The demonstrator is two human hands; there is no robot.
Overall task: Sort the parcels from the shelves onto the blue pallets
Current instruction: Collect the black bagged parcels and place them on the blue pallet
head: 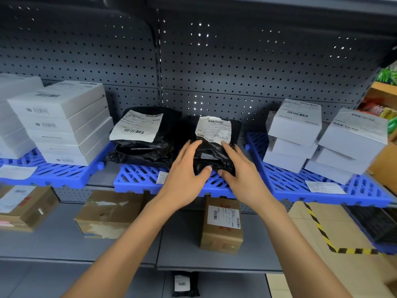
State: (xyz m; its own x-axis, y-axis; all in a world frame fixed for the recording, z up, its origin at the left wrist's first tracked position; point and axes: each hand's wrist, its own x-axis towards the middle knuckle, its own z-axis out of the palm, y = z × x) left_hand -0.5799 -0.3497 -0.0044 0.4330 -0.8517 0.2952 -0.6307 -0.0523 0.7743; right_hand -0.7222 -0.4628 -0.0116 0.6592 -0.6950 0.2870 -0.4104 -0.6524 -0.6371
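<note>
A black plastic parcel bag [211, 151] with a crumpled white label lies on the middle blue pallet [139, 177]. My left hand [187, 168] grips its left side and my right hand [236, 166] grips its right side, thumbs under the front edge. A second, larger black bag [148, 145] with a white label lies beside it on the same pallet, to the left.
White boxes [64, 121] are stacked on the left blue pallet [64, 175], and more white boxes [322, 136] on the right pallet [300, 186]. Brown cartons [109, 214], [222, 226] sit on the lower shelf. A small black bag [184, 283] lies further below. Yellow-black floor tape [320, 229] runs at right.
</note>
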